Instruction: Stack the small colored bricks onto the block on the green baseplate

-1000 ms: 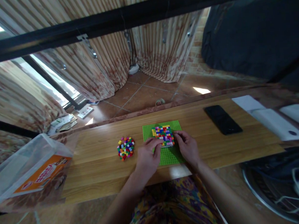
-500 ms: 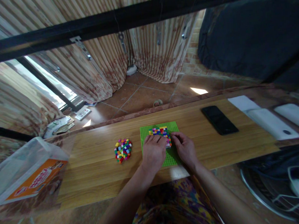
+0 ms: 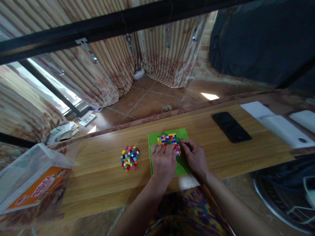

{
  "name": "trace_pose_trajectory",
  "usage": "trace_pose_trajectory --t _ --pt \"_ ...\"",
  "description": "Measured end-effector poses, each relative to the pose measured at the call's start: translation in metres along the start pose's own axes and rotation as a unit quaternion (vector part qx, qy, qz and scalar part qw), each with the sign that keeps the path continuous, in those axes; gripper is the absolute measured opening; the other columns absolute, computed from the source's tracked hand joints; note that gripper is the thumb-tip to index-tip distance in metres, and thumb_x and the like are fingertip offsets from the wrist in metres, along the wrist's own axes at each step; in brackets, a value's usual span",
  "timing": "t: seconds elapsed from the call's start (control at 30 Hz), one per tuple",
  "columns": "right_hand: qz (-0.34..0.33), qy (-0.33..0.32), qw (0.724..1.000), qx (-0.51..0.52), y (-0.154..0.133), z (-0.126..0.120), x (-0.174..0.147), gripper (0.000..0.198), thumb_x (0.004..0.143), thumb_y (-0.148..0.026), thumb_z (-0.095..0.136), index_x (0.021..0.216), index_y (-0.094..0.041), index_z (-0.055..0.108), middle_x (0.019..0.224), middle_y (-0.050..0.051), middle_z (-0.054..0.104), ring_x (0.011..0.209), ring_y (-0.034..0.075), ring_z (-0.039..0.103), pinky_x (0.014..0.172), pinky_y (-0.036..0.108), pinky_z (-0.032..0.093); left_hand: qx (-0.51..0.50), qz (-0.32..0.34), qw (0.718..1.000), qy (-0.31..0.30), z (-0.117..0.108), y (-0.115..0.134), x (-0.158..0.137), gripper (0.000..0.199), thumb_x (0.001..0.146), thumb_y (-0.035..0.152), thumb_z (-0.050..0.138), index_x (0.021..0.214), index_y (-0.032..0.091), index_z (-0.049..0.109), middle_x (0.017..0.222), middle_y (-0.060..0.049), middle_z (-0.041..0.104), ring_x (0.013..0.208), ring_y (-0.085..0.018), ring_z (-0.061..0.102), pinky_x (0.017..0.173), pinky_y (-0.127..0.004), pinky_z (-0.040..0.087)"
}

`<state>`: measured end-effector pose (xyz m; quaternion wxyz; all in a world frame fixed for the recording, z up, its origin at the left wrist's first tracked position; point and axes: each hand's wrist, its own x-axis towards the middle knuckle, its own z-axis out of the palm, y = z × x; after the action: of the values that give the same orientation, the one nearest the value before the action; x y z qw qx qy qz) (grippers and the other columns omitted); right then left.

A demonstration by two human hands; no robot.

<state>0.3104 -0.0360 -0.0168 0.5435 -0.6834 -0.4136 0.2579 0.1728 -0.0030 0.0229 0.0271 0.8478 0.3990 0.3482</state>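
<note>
On the wooden table lies a green studded baseplate (image 3: 183, 169), carrying a block of small multicoloured bricks (image 3: 167, 138). My left hand (image 3: 164, 163) rests over the near part of that block, its fingers bent and close together. Whatever is under its fingertips is hidden. At the block's right side, my right hand (image 3: 194, 155) has its fingers curled, with thumb and index fingertips close to the bricks. Anything small between them is too small to make out. Left of the baseplate is a loose pile of small coloured bricks (image 3: 129, 158).
A black phone (image 3: 231, 126) lies to the right on the wooden table (image 3: 102, 171). Farther right are white flat objects (image 3: 287, 130). A clear plastic box (image 3: 40, 164) with an orange label stands at the left end. A dark metal bar (image 3: 146, 16) crosses beyond the table.
My left hand has shifted slightly over the bricks, its fingers drawing back a little, so more of the block shows. The right hand stays nearly still.
</note>
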Motion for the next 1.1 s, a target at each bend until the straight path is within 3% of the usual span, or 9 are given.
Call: trace_pose_trajectory --t 0.27,0.4,0.57,1.1 --pt "0.028 0.005 0.998 0.06 -0.008 0.0 0.001 0.036 0.082 -0.05 0.058 0.093 -0.017 0.068 0.09 0.008 0.072 0.084 0.022 0.065 0.081 0.038 0.05 -0.005 0.003 1.0 0.014 -0.001 0.002 -0.002 0.009 0.089 0.016 0.055 0.09 0.02 0.063 0.077 -0.002 0.072 0.073 -0.019 0.062 0.088 -0.037 0.039" --pt "0.051 -0.02 0.994 0.097 -0.019 0.007 -0.001 0.038 0.079 -0.049 0.063 0.103 -0.019 0.065 0.095 0.007 0.072 0.088 0.022 0.066 0.083 0.039 0.051 -0.011 -0.006 1.0 0.007 -0.001 0.002 -0.003 0.01 0.089 0.015 0.055 0.091 0.019 0.063 0.077 -0.002 0.071 0.075 -0.019 0.063 0.089 -0.038 0.04" --pt "0.063 -0.025 0.996 0.053 -0.024 0.012 -0.002 0.045 0.077 -0.05 0.066 0.109 -0.02 0.061 0.1 0.008 0.072 0.091 0.024 0.067 0.085 0.04 0.051 -0.022 -0.012 1.0 0.0 -0.002 0.003 -0.003 0.012 0.089 0.014 0.054 0.094 0.02 0.063 0.08 -0.002 0.072 0.078 -0.02 0.064 0.089 -0.038 0.039" --pt "-0.009 -0.029 0.999 -0.018 -0.02 0.013 -0.003 0.046 0.082 -0.052 0.059 0.112 -0.016 0.063 0.104 0.013 0.07 0.089 0.025 0.066 0.085 0.042 0.05 -0.049 -0.029 0.997 -0.054 -0.011 0.004 -0.006 0.016 0.09 0.015 0.051 0.101 0.022 0.061 0.094 -0.003 0.073 0.086 -0.019 0.063 0.092 -0.04 0.04"
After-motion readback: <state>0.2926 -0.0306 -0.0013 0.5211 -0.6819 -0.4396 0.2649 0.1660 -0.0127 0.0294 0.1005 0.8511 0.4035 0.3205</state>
